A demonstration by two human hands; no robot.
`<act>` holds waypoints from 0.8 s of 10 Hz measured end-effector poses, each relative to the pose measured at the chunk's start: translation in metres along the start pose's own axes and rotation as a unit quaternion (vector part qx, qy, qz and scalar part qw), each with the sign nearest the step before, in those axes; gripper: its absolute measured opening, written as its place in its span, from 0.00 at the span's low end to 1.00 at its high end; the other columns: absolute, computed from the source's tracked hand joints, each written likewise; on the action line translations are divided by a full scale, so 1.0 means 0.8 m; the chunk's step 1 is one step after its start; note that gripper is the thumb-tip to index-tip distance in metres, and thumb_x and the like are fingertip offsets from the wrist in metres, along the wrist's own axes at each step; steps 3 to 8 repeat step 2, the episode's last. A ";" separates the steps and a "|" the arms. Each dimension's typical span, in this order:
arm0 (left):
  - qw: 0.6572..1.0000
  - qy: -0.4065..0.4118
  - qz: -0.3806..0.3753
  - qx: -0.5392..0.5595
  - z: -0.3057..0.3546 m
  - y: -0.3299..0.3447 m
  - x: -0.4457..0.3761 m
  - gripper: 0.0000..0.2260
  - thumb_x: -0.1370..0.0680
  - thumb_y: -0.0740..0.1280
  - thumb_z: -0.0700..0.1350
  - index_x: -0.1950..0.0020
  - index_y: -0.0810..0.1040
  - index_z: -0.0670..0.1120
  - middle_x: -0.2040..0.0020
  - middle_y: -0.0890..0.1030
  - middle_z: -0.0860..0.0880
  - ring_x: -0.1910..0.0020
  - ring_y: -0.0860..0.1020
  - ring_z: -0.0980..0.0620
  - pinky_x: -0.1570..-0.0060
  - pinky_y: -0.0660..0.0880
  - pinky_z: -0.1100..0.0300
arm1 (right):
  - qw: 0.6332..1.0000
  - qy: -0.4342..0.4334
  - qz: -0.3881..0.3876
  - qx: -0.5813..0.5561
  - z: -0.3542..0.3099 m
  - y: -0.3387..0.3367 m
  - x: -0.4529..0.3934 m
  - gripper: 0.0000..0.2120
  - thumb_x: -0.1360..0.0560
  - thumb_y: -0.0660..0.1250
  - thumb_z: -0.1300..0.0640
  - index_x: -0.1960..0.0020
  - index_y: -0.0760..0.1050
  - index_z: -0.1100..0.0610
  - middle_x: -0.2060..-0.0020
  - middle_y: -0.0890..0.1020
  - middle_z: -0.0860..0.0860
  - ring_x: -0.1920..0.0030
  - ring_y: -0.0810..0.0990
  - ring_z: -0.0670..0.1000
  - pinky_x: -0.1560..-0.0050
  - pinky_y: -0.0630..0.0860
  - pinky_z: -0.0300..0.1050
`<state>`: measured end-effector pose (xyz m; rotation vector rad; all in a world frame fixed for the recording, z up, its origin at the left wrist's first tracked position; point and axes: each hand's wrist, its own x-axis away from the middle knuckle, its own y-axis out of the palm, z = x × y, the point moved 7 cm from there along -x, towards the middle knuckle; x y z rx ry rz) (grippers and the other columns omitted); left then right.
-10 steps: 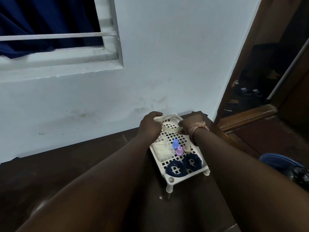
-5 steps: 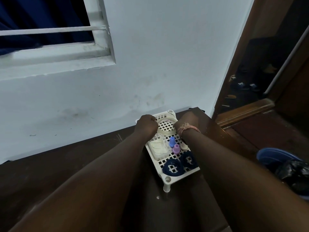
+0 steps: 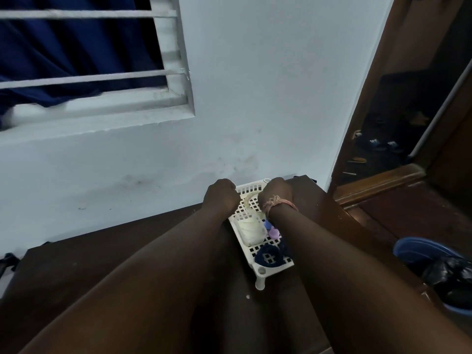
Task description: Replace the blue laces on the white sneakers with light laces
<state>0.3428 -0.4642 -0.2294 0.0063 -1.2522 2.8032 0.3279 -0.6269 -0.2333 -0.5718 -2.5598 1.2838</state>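
1. Both hands, left [image 3: 221, 196] and right [image 3: 276, 194], reach over the far end of a white tray [image 3: 258, 269] on the counter [image 3: 76, 272]; fingers hidden, so their grip cannot be told.
2. Light laces [image 3: 251, 229] and coiled blue laces [image 3: 268, 256] lie in the tray; sneakers unseen.
3. Risk: tugging could tip the small-legged tray, spilling the laces.
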 end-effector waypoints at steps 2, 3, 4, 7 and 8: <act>0.995 0.045 0.047 -0.072 0.013 -0.094 0.067 0.20 0.19 0.60 0.42 0.27 0.73 0.45 0.30 0.76 0.45 0.31 0.73 0.45 0.35 0.70 0.54 | 0.992 -0.121 -0.016 -0.040 -0.110 -0.030 0.076 0.06 0.26 0.67 0.56 0.56 0.78 0.59 0.59 0.82 0.55 0.56 0.81 0.59 0.59 0.72 0.43; 0.995 0.045 0.047 -0.072 0.013 -0.094 0.067 0.20 0.19 0.60 0.42 0.27 0.73 0.45 0.30 0.76 0.45 0.31 0.73 0.45 0.35 0.70 0.54 | 0.992 -0.121 -0.016 -0.040 -0.110 -0.030 0.076 0.06 0.26 0.67 0.56 0.56 0.78 0.59 0.59 0.82 0.55 0.56 0.81 0.59 0.59 0.72 0.43; 0.995 0.045 0.047 -0.072 0.013 -0.094 0.067 0.20 0.19 0.60 0.42 0.27 0.73 0.45 0.30 0.76 0.45 0.31 0.73 0.45 0.35 0.70 0.54 | 0.992 -0.121 -0.016 -0.040 -0.110 -0.030 0.076 0.06 0.26 0.67 0.56 0.56 0.78 0.59 0.59 0.82 0.55 0.56 0.81 0.59 0.59 0.72 0.43; 0.995 0.045 0.047 -0.072 0.013 -0.094 0.067 0.20 0.19 0.60 0.42 0.27 0.73 0.45 0.30 0.76 0.45 0.31 0.73 0.45 0.35 0.70 0.54 | 0.992 -0.121 -0.016 -0.040 -0.110 -0.030 0.076 0.06 0.26 0.67 0.56 0.56 0.78 0.59 0.59 0.82 0.55 0.56 0.81 0.59 0.59 0.72 0.43; 0.995 0.045 0.047 -0.072 0.013 -0.094 0.067 0.20 0.19 0.60 0.42 0.27 0.73 0.45 0.30 0.76 0.45 0.31 0.73 0.45 0.35 0.70 0.54 | 0.992 -0.121 -0.016 -0.040 -0.110 -0.030 0.076 0.06 0.26 0.67 0.56 0.56 0.78 0.59 0.59 0.82 0.55 0.56 0.81 0.59 0.59 0.72 0.43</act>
